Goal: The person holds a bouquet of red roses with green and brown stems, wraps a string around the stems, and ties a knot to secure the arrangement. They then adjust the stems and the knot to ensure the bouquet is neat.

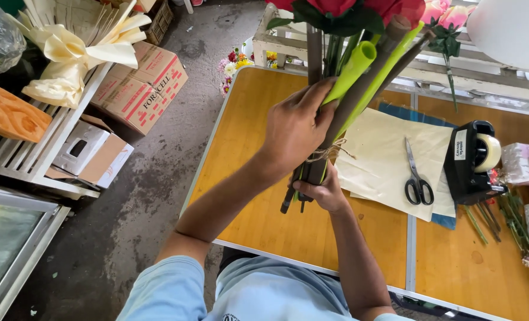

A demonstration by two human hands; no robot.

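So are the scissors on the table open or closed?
Closed. The scissors lie flat on the cream paper, their blades together in one thin point and the black handles side by side.

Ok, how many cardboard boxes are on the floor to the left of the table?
2: a brown box by the shelf, and a white-and-brown box nearer the camera, partly under the shelf. Others may be hidden.

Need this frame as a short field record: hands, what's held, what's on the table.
left hand: wrapped around the upper stems of the flower bundle
right hand: grips the bundle's lower stems, under the twine tie
bundle: red blooms on top, green rolled stems, held above the table
table: wooden top, metal frame
on table: cream paper sheet, scissors lying on the sheet, black tape dispenser to their right
table's right edge: loose stems
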